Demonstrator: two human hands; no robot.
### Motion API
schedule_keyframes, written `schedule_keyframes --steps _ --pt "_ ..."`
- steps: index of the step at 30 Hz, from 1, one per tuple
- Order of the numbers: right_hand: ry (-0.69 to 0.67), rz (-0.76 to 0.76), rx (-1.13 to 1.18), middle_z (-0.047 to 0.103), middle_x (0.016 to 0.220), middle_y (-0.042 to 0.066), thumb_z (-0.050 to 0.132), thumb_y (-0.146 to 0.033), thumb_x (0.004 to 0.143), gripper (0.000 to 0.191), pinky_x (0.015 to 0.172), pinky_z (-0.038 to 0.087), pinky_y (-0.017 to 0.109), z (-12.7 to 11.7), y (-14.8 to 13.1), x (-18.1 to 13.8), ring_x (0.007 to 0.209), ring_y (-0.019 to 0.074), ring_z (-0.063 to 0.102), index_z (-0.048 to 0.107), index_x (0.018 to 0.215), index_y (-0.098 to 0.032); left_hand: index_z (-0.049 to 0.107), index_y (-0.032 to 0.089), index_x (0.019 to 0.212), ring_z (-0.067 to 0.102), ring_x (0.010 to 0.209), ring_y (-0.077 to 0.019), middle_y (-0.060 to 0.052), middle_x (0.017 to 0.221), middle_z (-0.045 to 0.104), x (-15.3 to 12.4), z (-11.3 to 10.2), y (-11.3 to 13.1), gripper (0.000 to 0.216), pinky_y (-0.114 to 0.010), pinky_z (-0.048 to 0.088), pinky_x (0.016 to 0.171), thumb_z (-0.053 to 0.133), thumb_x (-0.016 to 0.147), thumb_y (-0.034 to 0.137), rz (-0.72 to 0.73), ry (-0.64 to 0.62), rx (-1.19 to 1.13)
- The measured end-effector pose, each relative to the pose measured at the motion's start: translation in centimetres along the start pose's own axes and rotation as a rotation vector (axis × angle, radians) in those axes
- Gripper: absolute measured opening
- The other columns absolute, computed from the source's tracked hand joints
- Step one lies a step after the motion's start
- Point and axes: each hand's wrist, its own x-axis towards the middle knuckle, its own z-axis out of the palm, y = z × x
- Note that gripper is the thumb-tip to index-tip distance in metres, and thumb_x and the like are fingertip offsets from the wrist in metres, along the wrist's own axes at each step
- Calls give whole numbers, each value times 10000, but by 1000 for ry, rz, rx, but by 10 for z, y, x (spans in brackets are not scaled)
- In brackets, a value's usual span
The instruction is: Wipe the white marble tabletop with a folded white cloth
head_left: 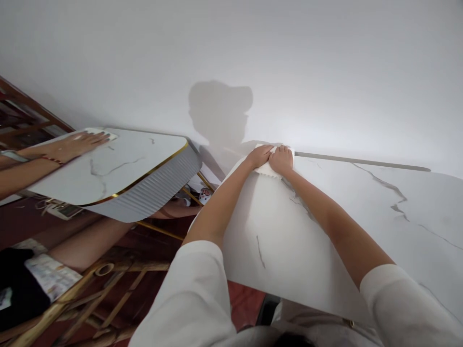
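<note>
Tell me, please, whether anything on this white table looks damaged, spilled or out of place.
Nothing stands out. The grey lines on the table look like marble veining, not cracks. The left hand and right hand rest side by side on a white cloth at the far edge, and no spill shows.

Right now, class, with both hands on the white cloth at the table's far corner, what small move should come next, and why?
Probably draw the cloth back toward the body. The left hand and right hand press it at the far corner of the marble table, by the wall; most of its top lies nearer the person.
</note>
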Motion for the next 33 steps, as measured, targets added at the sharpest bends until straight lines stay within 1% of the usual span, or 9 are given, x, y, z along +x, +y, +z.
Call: schedule_keyframes --steps 4,7,13,17,20,23,27,30,33 --pt "-41 20 -49 378 1471 287 310 -220 935 556 1091 238 511 -9 -12 -25 1380 365 326 393 1386 94 475 90 1356 413 1353 -227 -132 1447 476 -21 -3 9 509 -376 291 1149 300 903 242 47 -11 28" --pt "-81 30 -80 370 1470 302 289 -220 944 572 1097 227 502 -20 -28 -51 1369 370 344 352 1396 124 433 75 1391 365 1389 -227 -137 1486 423 -47 -7 13 540 -377 260 1171 285 916 285 74 -27 29" --pt "-146 -163 -147 427 1396 362 326 -224 934 564 1043 296 492 -39 -68 -110 1298 401 435 411 1342 156 392 83 1429 324 1412 -206 -120 1518 378 -124 -23 15 594 -369 231 1186 242 916 342 77 -67 63" --pt "-180 -195 -147 392 1418 366 335 -252 939 601 1067 268 514 -47 -91 -152 1338 423 380 360 1369 168 381 136 1444 326 1410 -201 -90 1522 379 -179 -31 26 587 -389 240 1183 238 920 361 31 -54 90" --pt "-183 -200 -74 340 1459 352 354 -269 942 618 1097 238 524 -52 -100 -182 1371 409 333 327 1395 151 384 179 1446 340 1402 -210 -63 1517 392 -213 -35 41 577 -406 251 1181 256 916 367 -4 -38 124" --pt "-181 -228 9 309 1496 313 360 -265 939 607 1119 231 520 -59 -101 -209 1399 378 295 328 1411 114 383 155 1449 344 1401 -216 -82 1516 390 -239 -37 61 596 -398 245 1185 249 917 387 -29 -31 147" --pt "-195 -272 53 300 1513 285 353 -260 939 601 1150 213 482 -72 -92 -240 1419 343 270 324 1419 100 370 140 1454 339 1405 -216 -95 1516 388 -263 -34 92 603 -404 253 1183 239 918 383 -55 -32 167" --pt "-207 -296 55 303 1521 263 363 -266 933 599 1155 213 472 -84 -76 -260 1425 331 263 337 1422 78 365 128 1451 346 1403 -225 -104 1510 395 -272 -26 120 589 -422 273 1174 244 922 355 -59 -14 193" --pt "-217 -313 56 314 1518 256 365 -259 928 591 1156 217 464 -96 -52 -273 1427 320 265 350 1421 68 365 97 1443 343 1405 -225 -129 1506 394 -270 -13 150 578 -427 271 1175 233 927 321 -43 -5 216"
